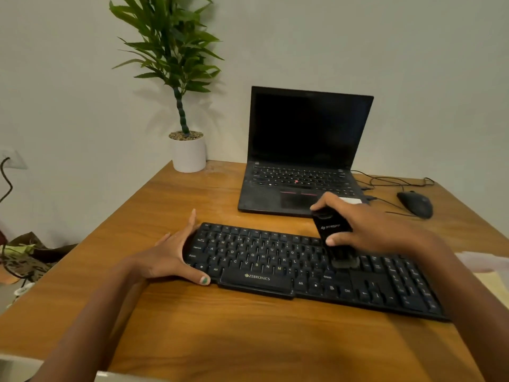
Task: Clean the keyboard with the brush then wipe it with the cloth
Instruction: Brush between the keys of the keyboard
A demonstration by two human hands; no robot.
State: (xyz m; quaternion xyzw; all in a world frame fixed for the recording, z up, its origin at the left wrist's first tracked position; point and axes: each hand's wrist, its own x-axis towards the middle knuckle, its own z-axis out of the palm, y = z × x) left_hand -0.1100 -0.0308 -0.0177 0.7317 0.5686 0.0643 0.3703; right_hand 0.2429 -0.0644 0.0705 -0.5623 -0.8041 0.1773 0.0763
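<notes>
A black keyboard (275,260) lies across the middle of the wooden table (220,326). My right hand (366,224) grips a black brush (334,238) held upright, its bristles (344,262) down on the keys right of the letter block. My left hand (176,252) holds the keyboard's left end, thumb at the front edge and fingers stretched along the side. A pale cloth (484,261) shows at the right edge of the frame, beyond my right forearm.
An open black laptop (303,150) stands just behind the keyboard. A black mouse (416,204) with trailing cables sits at the back right. A potted plant (188,153) stands at the table's back left corner. The floor at left holds clutter.
</notes>
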